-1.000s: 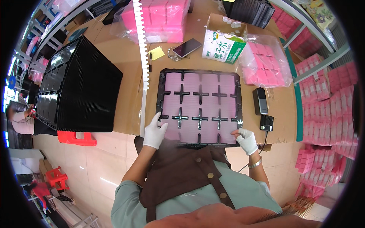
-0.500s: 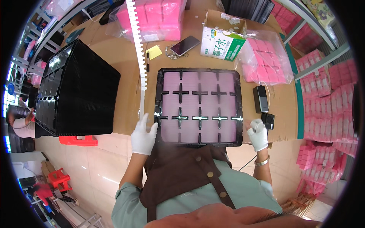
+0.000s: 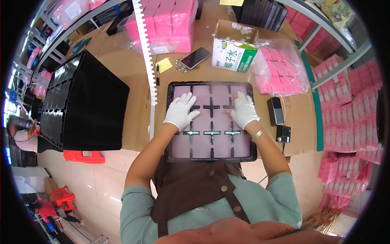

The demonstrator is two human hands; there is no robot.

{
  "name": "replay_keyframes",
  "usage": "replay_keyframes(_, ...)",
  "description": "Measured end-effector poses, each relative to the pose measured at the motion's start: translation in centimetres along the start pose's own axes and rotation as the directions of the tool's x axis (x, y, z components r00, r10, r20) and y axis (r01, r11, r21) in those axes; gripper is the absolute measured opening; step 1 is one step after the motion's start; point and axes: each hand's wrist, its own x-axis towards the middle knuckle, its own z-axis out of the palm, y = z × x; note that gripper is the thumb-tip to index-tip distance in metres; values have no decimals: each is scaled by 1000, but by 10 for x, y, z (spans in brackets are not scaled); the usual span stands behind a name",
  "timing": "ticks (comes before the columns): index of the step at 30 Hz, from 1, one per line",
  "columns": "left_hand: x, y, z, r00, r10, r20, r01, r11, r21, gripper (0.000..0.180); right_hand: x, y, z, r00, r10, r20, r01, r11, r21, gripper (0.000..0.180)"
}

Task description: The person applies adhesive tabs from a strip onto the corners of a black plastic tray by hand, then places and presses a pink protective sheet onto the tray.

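Your gloved left hand point(image 3: 180, 111) lies over the black tray point(image 3: 211, 160), fingers extended, thumb spread away. Your gloved right hand point(image 3: 244, 110) lies opposite, thumb also apart; blur hides how close its fingers sit. Pale purple pieces point(image 3: 201, 144) fill the tray beneath and between your fingers. Beyond your fingertips lies a phone point(image 3: 196, 58).

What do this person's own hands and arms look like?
The left hand and right hand wear plain white gloves; the right one seems to leave the thumb tip bare. On the right there is also a silvery bracelet. Short, pale green sleeves leave the forearms uncovered.
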Motion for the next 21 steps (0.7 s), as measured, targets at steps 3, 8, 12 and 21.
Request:
replay_keyframes(3, 0, -4, -4, 1000, -21, -10, 21, 1000, -9, 63, 9, 15, 14, 961, -30, -275, 15, 998, -57, 66)
replay_keyframes(8, 8, -12, 2, 986, -138, -91, 149, 980, 130, 64, 10, 7, -4, 996, 37, -86, -40, 998, -40, 82)
replay_keyframes(12, -16, -12, -5, 986, -144, -83, 159, 966, 202, 62, -21, 12, 0, 996, -72, -45, 68, 994, -83, 78)
replay_keyframes(21, 10, -23, -6, 982, -136, -132, 168, 946, 276, 58, 19, -3, -1, 985, 42, -167, -63, 990, -128, 82)
